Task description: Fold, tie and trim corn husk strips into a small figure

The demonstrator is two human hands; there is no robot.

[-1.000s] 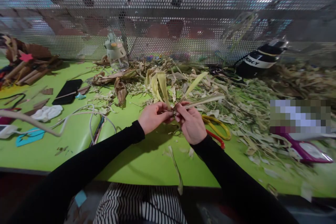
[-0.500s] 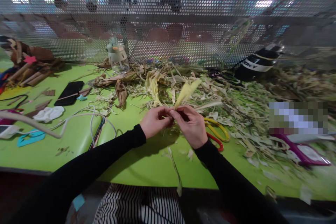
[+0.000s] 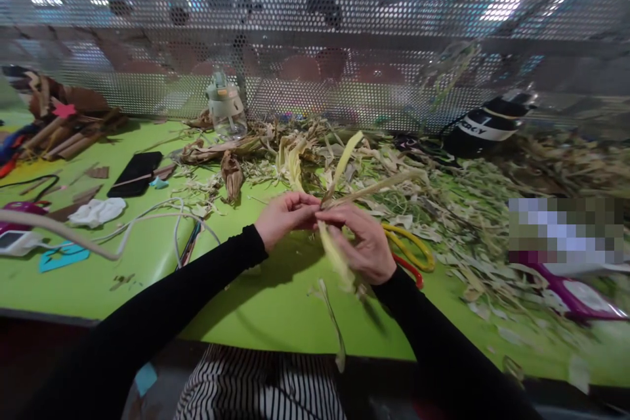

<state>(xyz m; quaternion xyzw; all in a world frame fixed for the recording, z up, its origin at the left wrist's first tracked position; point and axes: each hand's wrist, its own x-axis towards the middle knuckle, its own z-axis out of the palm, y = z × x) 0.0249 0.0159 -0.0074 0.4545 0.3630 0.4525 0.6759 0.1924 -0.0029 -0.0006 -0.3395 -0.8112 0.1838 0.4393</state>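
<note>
Fingertips of both hands meet above the green table (image 3: 275, 325). My left hand (image 3: 286, 220) pinches the base of a yellow-green husk strip (image 3: 344, 161) that points up and away. My right hand (image 3: 361, 243) is closed on the same husk piece from the other side. Another pale yellow part of the husk (image 3: 335, 256), blurred, hangs down beside the right fingers. A long thin strip (image 3: 388, 186) reaches out to the right. Exactly which strips each hand grips is hidden by the fingers. Yellow and red handles (image 3: 413, 249) lie beside my right wrist.
Dried husk scraps (image 3: 443, 216) cover the middle and right. A clear bottle (image 3: 227, 108) and a black bottle (image 3: 487, 125) stand or lean near the perforated screen (image 3: 295, 6). On the left are a phone (image 3: 134, 174), cables and a white crumpled tissue (image 3: 97, 211). Purple tool at right (image 3: 575, 295).
The yellow husk above my hands now shows as a narrower upright strip, and another part hangs down by my right hand. A long strip now extends rightward. The view has shifted slightly.
</note>
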